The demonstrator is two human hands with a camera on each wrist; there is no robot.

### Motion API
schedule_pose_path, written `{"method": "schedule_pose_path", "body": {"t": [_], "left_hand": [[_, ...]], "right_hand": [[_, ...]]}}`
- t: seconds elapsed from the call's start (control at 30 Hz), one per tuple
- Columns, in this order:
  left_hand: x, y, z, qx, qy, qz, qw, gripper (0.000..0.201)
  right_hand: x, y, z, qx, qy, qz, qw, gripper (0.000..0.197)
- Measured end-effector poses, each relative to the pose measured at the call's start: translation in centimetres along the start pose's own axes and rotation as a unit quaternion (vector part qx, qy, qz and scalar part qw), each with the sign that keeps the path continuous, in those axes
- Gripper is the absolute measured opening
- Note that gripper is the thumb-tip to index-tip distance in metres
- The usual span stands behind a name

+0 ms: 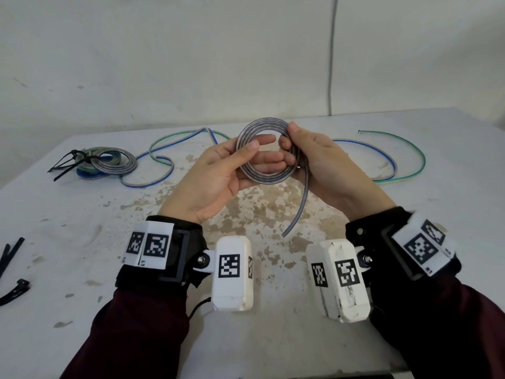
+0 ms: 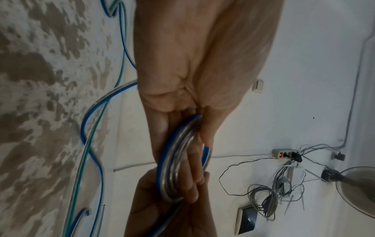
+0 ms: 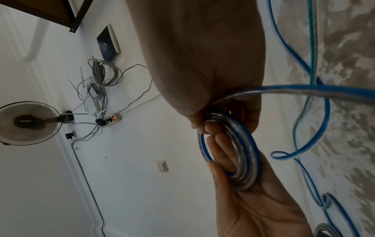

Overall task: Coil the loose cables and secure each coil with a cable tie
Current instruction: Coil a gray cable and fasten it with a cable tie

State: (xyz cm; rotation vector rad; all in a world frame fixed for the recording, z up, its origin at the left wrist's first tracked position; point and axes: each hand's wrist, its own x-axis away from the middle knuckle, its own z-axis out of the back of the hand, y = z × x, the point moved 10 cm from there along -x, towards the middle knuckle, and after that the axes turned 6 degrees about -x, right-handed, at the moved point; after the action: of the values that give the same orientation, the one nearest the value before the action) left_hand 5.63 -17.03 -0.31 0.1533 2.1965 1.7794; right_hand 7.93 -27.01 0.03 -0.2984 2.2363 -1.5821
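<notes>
both hands hold a small coil (image 1: 263, 151) of clear, blue-striped cable up over the middle of the tabletop (image 1: 82, 242). the left hand (image 1: 218, 173) grips the coil at its 8 o'clock side, thumb pressed on the front of the turns and the fingers (image 1: 269, 160) reaching across behind and through the ring. the right hand (image 1: 322, 162) pinches the coil at its 3 o'clock side, thumb on top and curled fingers tucked under the turns. a loose tail (image 1: 299, 206) of the same cable drops from the right hand's grip toward 6 o'clock and ends free above the tabletop. in the right wrist view the coil (image 3: 241, 152) shows several tightly stacked turns, with the tail (image 3: 304, 90) running off to 3 o'clock. in the left wrist view the coil (image 2: 178, 160) sits edge-on between the two hands.

at 10 o'clock on the tabletop lie finished coils (image 1: 109, 161), stacked and bound with black cable ties (image 1: 71, 162) whose ends stick out. a loose blue cable (image 1: 153, 165) and a green cable (image 1: 404, 149) snake along the far side of the tabletop from 11 o'clock to 2 o'clock, passing behind the hands. spare black cable ties (image 1: 12, 269) lie at the left edge, about 8 o'clock. the tabletop paint is worn and patchy in the middle.
</notes>
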Motion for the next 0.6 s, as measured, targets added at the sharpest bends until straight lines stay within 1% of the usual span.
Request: {"method": "schedule_pose_path", "body": {"t": [0.1,0.23,0.3,0.4,0.53,0.6], "left_hand": [[-0.1,-0.4,0.5,-0.020,0.035,0.006,0.999,0.023],[-0.2,-0.6,1.2,-0.085,0.082,-0.006,0.993,0.018],[-0.2,-0.8,1.2,-0.110,0.082,0.006,0.991,0.013],[-0.1,-1.2,0.9,-0.123,0.072,0.025,0.989,0.017],[0.1,-1.3,1.2,-0.140,0.105,0.025,0.984,0.020],[0.1,-1.4,1.3,-0.142,0.109,0.029,0.983,0.019]], "right_hand": [[-0.1,0.4,0.2,0.025,0.016,-0.008,1.000,0.036],[-0.1,0.3,0.7,0.049,0.038,0.002,0.998,0.035],[-0.1,0.0,1.3,0.038,0.057,0.010,0.998,0.035],[-0.1,-0.2,2.0,0.016,0.069,0.010,0.997,0.035],[-0.1,0.0,2.0,0.033,0.064,0.009,0.997,0.034],[-0.2,0.1,2.0,0.048,0.070,0.011,0.996,0.034]]}}
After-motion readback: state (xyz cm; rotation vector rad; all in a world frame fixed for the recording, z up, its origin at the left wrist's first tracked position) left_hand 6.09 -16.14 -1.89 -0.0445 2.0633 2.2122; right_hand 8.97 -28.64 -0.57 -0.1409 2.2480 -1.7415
